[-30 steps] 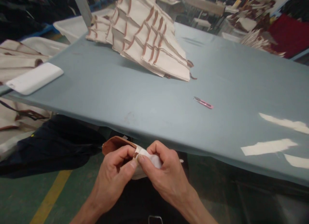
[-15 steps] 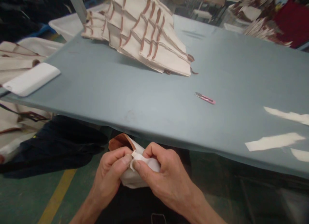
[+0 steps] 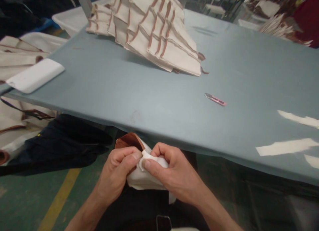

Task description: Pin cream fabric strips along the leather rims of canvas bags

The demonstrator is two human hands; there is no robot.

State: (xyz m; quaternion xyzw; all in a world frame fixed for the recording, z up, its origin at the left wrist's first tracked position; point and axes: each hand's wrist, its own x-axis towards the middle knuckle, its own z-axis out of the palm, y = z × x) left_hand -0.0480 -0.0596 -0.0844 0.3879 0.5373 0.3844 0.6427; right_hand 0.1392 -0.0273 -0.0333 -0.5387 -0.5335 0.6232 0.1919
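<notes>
A cream fabric pouch (image 3: 143, 180) with a brown inner side showing at its opening sits at my lap, below the table's near edge. My left hand (image 3: 119, 169) is closed, its thumb and forefinger pinching the pouch's edge. Close beside it, my right hand (image 3: 171, 169) is closed on a white strip (image 3: 159, 161) lying against the pouch. The strip's end sticks out between the two thumbs. My fingers hide where the strip and pouch meet. Pink-handled thread snips (image 3: 216, 99) lie on the table, apart from both hands.
A blue-grey table (image 3: 104, 91) spans the view. On it stand a stack of cream pieces with brown edges (image 3: 149, 35), a white oblong object (image 3: 36, 74) and white strips (image 3: 286, 147) at the right. White bins (image 3: 67, 21) and dark cloth (image 3: 64, 141) are at the left.
The view has shifted slightly, so the table things appear a little farther right and higher. Both hands keep their pinch, and more of the white strip shows between them. A pale flap now shows below my right hand.
</notes>
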